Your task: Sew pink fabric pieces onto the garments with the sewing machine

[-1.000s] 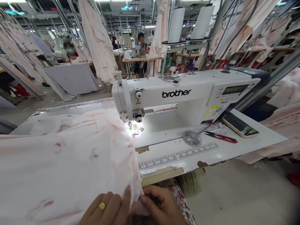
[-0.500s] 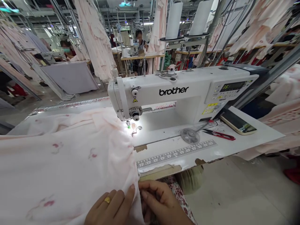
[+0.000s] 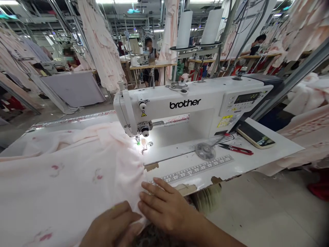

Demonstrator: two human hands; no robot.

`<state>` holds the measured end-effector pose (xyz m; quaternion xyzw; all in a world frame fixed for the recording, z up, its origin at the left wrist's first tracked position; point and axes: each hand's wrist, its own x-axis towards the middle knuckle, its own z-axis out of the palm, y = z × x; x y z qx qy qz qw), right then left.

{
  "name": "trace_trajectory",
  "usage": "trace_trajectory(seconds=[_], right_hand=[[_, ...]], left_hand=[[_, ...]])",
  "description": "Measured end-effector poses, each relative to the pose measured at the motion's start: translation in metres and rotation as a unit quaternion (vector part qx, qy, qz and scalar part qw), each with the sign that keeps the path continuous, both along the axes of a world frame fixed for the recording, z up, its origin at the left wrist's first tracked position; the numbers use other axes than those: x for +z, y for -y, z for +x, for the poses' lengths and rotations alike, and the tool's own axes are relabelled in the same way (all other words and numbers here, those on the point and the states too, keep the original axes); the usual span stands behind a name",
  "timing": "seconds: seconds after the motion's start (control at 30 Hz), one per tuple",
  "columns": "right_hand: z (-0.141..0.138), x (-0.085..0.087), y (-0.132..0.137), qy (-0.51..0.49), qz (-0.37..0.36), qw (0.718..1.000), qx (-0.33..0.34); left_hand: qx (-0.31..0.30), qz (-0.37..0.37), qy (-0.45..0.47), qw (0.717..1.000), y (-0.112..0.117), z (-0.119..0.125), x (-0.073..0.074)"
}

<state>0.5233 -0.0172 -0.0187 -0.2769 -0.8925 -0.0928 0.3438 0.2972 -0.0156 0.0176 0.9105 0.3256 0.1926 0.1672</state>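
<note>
Pale pink fabric (image 3: 84, 178) with small flower prints spreads over the left of the sewing table, its gathered right edge running up under the presser foot (image 3: 138, 140) of a white Brother sewing machine (image 3: 159, 99). My left hand (image 3: 113, 223) is closed on the fabric's near edge, thumb and fingers pinching it. Beside it, my right hand (image 3: 168, 207) lies with fingers stretched and apart, the fingertips touching the fabric's right edge. The machine's lamp lights the needle area, and both hands are on the near side of it.
On the table to the right are a printed ruler strip (image 3: 197, 168), a clear plastic disc (image 3: 205, 151), red thread snips (image 3: 236, 149) and a phone (image 3: 255, 134). Thread cones (image 3: 184, 29) stand behind the machine. Other people sit at machines farther back, among hanging pink garments (image 3: 100, 44).
My right hand has moved up from below the table edge onto the fabric's edge, its fingers straightening. My left hand, flatter before, has curled around the fabric. The view has shifted slightly.
</note>
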Motion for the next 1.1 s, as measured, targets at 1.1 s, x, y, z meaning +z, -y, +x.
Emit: trace_trajectory(seconds=[1.1], right_hand=[[0.005, 0.033, -0.104, 0.146, -0.248, 0.886, 0.364]], left_hand=[[0.011, 0.135, -0.151, 0.979, -0.120, 0.014, 0.005]])
